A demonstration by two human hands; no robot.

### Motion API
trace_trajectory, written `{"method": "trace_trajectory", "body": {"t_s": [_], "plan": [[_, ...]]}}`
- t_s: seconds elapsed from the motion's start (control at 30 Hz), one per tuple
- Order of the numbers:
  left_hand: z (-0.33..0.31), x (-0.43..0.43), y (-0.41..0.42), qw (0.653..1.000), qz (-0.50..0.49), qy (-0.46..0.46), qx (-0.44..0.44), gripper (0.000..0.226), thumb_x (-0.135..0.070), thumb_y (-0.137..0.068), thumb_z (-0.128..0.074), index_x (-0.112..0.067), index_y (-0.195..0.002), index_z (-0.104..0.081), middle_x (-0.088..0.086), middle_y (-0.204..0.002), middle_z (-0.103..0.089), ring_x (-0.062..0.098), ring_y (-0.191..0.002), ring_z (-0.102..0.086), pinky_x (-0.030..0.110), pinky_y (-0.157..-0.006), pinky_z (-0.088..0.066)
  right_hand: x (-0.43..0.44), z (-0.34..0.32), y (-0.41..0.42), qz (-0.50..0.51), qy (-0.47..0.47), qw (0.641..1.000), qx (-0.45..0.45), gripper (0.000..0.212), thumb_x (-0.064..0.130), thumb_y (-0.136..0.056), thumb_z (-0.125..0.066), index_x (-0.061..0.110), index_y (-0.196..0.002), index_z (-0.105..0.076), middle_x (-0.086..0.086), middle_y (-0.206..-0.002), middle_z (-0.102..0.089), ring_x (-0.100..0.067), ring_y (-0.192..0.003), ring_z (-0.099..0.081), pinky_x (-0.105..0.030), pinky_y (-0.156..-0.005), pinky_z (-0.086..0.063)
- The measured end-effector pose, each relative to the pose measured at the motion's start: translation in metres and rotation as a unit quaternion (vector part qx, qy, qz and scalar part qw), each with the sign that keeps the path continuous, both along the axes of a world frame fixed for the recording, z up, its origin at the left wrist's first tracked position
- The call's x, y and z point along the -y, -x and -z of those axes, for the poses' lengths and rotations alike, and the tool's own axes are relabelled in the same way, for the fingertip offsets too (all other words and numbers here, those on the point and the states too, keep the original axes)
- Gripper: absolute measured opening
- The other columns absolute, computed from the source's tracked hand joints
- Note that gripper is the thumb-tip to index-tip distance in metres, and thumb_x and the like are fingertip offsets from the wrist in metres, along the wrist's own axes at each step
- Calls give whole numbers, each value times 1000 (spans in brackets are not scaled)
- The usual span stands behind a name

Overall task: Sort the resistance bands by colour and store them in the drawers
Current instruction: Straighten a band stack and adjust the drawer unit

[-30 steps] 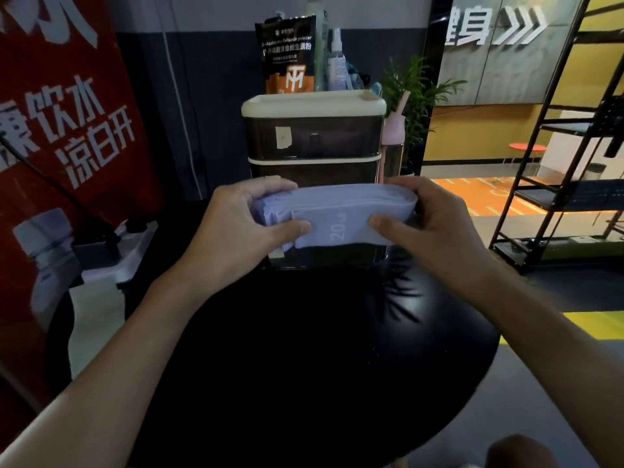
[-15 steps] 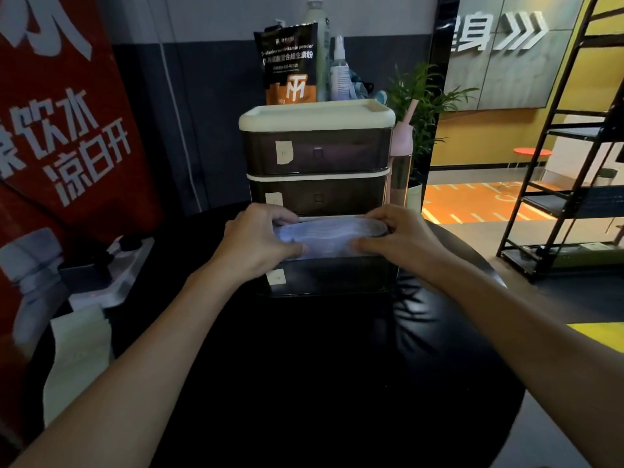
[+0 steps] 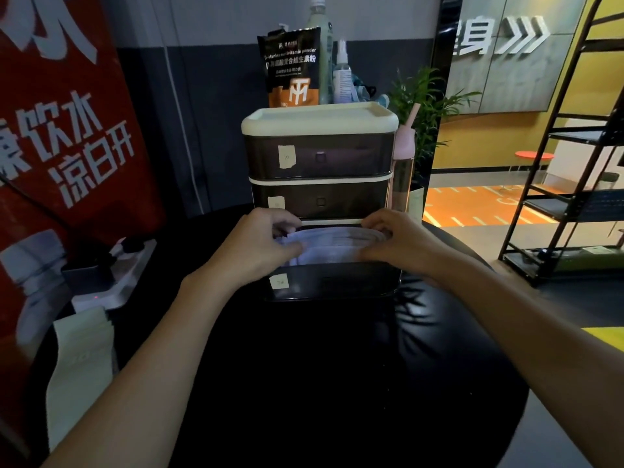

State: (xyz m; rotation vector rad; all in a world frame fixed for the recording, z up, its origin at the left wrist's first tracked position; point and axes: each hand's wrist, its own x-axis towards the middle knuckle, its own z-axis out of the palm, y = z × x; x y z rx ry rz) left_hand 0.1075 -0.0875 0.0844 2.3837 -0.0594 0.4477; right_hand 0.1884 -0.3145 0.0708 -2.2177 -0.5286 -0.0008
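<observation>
A dark three-drawer cabinet (image 3: 319,157) with a cream top stands at the back of a round black table (image 3: 337,383). Its bottom drawer (image 3: 334,283) is pulled out toward me. A folded pale lavender bundle of resistance bands (image 3: 332,246) lies in that drawer's opening. My left hand (image 3: 260,244) grips the bundle's left end and my right hand (image 3: 393,243) grips its right end, both pressing it down into the drawer. The two upper drawers are closed, each with a small paper label on its left.
A pale green band (image 3: 82,352) hangs over the table's left edge beside a white power strip (image 3: 114,275). A supplement pouch (image 3: 292,70) and bottles stand on the cabinet. A pink bottle (image 3: 403,163) is at its right, a black rack (image 3: 567,170) further right.
Both hands lowered the lavender bundle from in front of the cabinet down into the open bottom drawer; it now sits partly inside.
</observation>
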Motion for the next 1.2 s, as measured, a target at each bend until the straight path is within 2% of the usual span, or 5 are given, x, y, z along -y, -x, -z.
{"method": "trace_trajectory", "body": {"t_s": [0.37,0.6,0.77,1.0,1.2], "plan": [[53,-25,18,957,53,282,47,113,-49,-59,-83,-28,-155,-27,-28,-141,-43,-18,-131,-37,33,-120,-29,19,7,3,-13,-96,987,126,48,47,-71,-78,27,-112,-63,8,-105,-63,-2,-91,-60,-10,-69,-44],[54,-36,17,952,113,283,-12,145,-69,-38,-90,-34,-156,-14,-39,-137,-34,-27,-126,-34,25,-113,-34,31,29,6,-174,-275,943,-74,123,64,-43,-89,47,-148,-26,19,-152,-34,4,-139,-32,-28,-106,-42],[62,-43,11,933,152,322,-49,156,-56,-35,-98,-34,-159,-5,-26,-150,-34,4,-137,-45,22,-107,-44,36,36,-1,-219,-271,927,-137,138,57,-35,-94,57,-147,-14,21,-152,-25,8,-137,-32,-32,-107,-43],[68,-42,3,933,136,334,-5,138,-59,-37,-96,-36,-152,-23,-16,-140,-55,3,-129,-54,17,-95,-50,31,47,-13,-201,-281,928,-142,145,59,-34,-94,49,-151,-8,14,-160,-20,-10,-145,-28,-44,-113,-37],[75,-58,-3,942,94,319,41,111,-63,-52,-91,-42,-147,-38,-1,-156,-40,16,-138,-47,46,-117,-36,10,54,-20,-167,-282,938,-117,139,67,-38,-89,44,-152,-14,9,-156,-28,-12,-143,-30,-50,-116,-31]]}}
